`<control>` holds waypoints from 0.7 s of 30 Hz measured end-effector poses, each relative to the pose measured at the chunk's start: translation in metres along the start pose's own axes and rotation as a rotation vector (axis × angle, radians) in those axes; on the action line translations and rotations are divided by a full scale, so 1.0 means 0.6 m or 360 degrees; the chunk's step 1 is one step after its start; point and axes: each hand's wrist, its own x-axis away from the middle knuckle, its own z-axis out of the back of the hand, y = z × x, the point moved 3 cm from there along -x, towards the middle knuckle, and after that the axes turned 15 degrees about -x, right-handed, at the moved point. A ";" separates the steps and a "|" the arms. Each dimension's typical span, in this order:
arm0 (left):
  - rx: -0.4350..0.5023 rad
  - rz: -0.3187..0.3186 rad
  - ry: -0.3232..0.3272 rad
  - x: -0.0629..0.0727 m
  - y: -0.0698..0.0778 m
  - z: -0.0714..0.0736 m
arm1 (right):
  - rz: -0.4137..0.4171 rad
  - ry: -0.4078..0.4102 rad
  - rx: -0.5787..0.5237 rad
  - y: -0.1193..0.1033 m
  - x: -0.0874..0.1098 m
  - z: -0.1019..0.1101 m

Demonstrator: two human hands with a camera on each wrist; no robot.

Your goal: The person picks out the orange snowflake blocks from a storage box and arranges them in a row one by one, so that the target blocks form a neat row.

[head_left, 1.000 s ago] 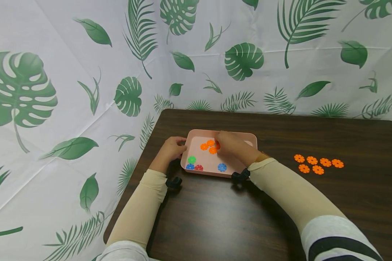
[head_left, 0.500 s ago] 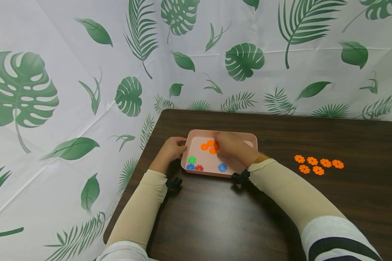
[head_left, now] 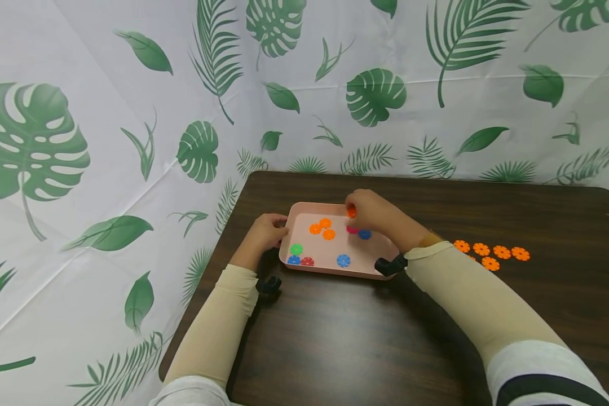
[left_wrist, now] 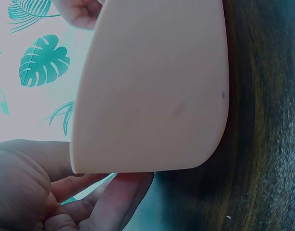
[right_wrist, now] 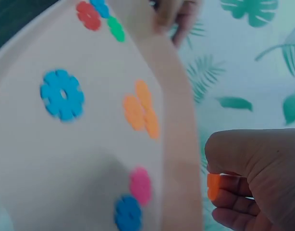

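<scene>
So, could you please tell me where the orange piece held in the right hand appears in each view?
Head: orange piece just right of centre, at the fingertips of the right hand.
Left wrist: not visible.
Right wrist: lower right, the orange piece held between thumb and fingers.
Shared landmark: the pink tray, in all three.

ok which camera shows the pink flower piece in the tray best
The right wrist: the pink flower piece shows whole there, slightly blurred. The head view has it small, partly hidden by the right hand; the left wrist shows only the tray's outside, not the piece.
</scene>
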 end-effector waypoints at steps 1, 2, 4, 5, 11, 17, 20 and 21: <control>0.0001 0.0001 -0.0004 0.000 0.000 -0.001 | 0.0001 0.0024 -0.0007 0.007 0.007 0.009; 0.0000 0.0002 -0.0007 -0.001 0.000 -0.002 | 0.0009 0.0049 -0.0012 0.015 0.015 0.017; -0.0010 0.0002 -0.0014 -0.002 0.000 -0.003 | 0.0019 0.0102 -0.0027 0.032 0.034 0.037; -0.0014 0.0002 -0.0017 -0.002 0.000 -0.003 | 0.0029 0.0123 -0.0034 0.043 0.044 0.048; -0.0030 -0.0003 -0.0018 -0.004 0.002 -0.002 | -0.0047 0.0228 -0.0078 0.116 0.125 0.115; -0.0007 -0.0007 -0.0026 -0.007 0.004 -0.002 | -0.0233 0.0264 -0.0096 0.200 0.237 0.170; 0.0004 -0.0001 -0.0020 -0.006 0.003 -0.003 | -0.0348 0.0266 -0.0104 0.238 0.294 0.184; 0.0011 -0.0001 -0.0019 -0.005 0.001 -0.004 | -0.0378 0.0267 -0.0098 0.252 0.310 0.186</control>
